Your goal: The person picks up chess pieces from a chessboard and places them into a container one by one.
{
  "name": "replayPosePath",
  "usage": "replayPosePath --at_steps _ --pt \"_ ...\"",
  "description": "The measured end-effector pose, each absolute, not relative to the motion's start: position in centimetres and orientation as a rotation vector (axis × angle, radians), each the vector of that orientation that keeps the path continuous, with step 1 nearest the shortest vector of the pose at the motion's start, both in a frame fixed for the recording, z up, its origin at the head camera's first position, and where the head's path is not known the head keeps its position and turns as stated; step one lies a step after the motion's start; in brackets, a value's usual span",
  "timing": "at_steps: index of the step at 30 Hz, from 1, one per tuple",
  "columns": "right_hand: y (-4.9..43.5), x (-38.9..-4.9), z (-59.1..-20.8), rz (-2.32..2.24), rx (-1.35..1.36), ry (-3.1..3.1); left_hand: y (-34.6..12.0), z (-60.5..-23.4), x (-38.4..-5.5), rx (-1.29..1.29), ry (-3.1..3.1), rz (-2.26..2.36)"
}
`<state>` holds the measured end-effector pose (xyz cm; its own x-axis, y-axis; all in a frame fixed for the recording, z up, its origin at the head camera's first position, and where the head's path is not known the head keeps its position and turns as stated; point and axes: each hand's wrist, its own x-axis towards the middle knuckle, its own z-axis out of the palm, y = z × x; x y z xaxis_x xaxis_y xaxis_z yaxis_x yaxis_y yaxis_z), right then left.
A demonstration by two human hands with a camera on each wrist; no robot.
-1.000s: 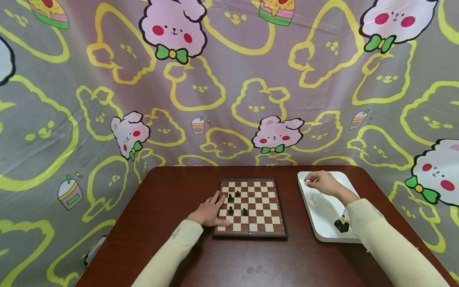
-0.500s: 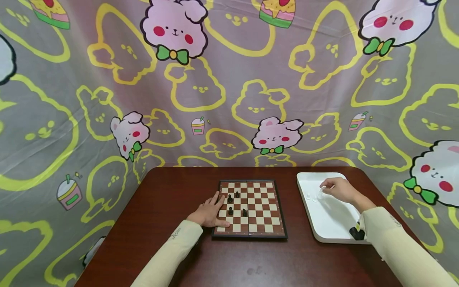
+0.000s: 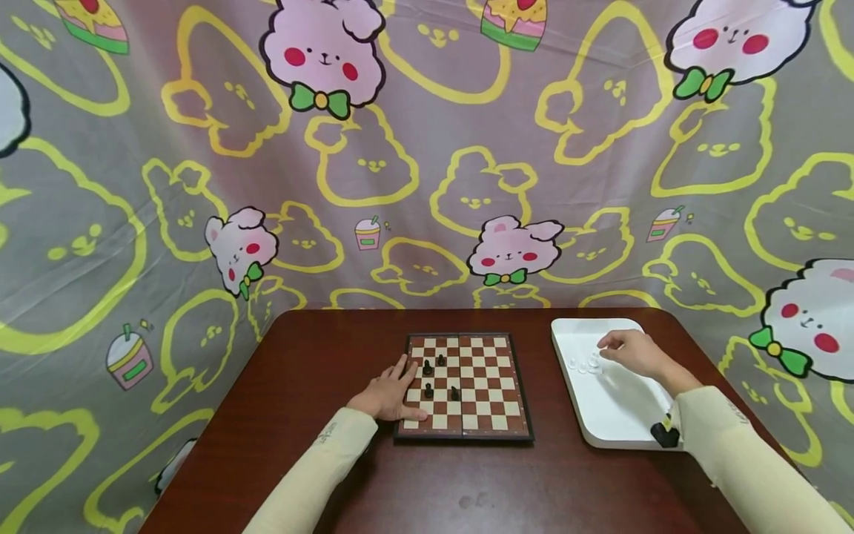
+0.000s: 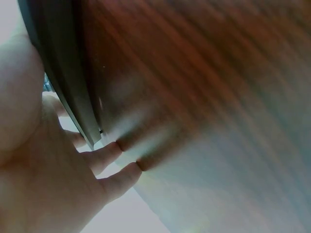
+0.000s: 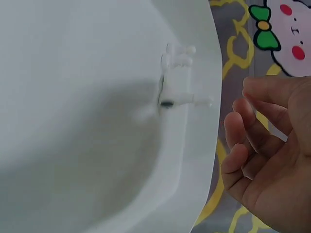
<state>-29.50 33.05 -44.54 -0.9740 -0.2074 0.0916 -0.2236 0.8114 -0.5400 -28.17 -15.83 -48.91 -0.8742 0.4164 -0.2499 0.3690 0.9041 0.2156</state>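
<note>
My left hand (image 3: 387,394) rests with spread fingers on the left edge of a chessboard (image 3: 490,429). In the left wrist view its fingers (image 4: 119,183) reach past the board's dark edge (image 4: 73,73) to the tabletop. Several black chess pieces (image 3: 428,391) stand on the board's left half. Over the white tray (image 3: 627,423) my right hand (image 3: 637,354) hovers, its fingers loosely bent and holding nothing. Several white chess pieces (image 3: 583,367) are grouped in the tray just left of its fingertips. One white piece (image 5: 187,99) shows a dark base in the right wrist view.
The brown table (image 3: 320,356) carries the board in the middle and the tray at the right. A patterned cloth (image 3: 427,163) hangs around its back and sides. A black wrist strap part (image 3: 663,432) hangs below the right sleeve, over the tray.
The right hand went from the tray's far left corner, a white piece in its fingers, rightward and nearer, and released a white chess piece beside the others. The left hand stayed put.
</note>
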Motion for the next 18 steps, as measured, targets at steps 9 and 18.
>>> replayPosePath --at_steps 9,18 --pt "29.1 -30.2 -43.8 0.937 0.486 -2.921 -16.0 -48.8 -28.3 0.580 2.778 0.220" --pt "24.0 -30.5 -43.7 1.010 0.607 -2.951 -15.9 -49.0 -28.3 0.579 2.772 0.206"
